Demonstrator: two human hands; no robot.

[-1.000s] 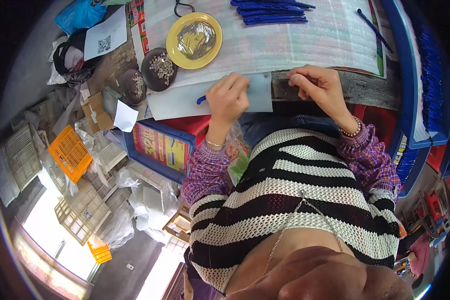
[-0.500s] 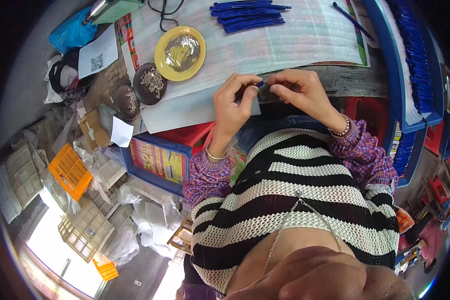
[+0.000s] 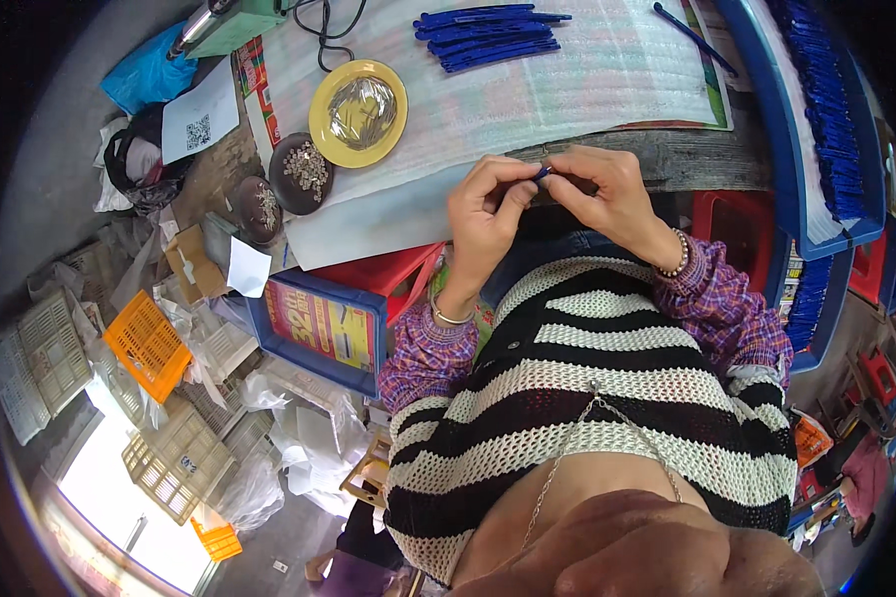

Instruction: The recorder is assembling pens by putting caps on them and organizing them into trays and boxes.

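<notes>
Above my lap, at the table's near edge, my left hand (image 3: 490, 207) pinches a small dark blue piece (image 3: 542, 173) between thumb and fingertips; most of it is hidden. My right hand (image 3: 609, 197) meets it there, thumb and forefinger closed together. Whatever those right fingertips hold is too small to make out. Beyond the hands lies a pile of long, slim blue pieces (image 3: 488, 38), and one more blue piece (image 3: 695, 40) lies apart at the right. A yellow plate (image 3: 398, 111) holds thin silvery pins. Dark bowls (image 3: 321, 204) (image 3: 242, 211) hold small metal parts.
A blue tray (image 3: 859, 234) packed with blue pieces stands at the right. Left of my lap is a blue bin (image 3: 314, 373). A green device (image 3: 237, 30) with a black cable sits at the far left. Plastic crates (image 3: 147, 343) and bags cover the floor at left.
My left hand has moved right with the blue piece, so its fingertips now meet those of my right hand. At the lower left, more of another person shows.
</notes>
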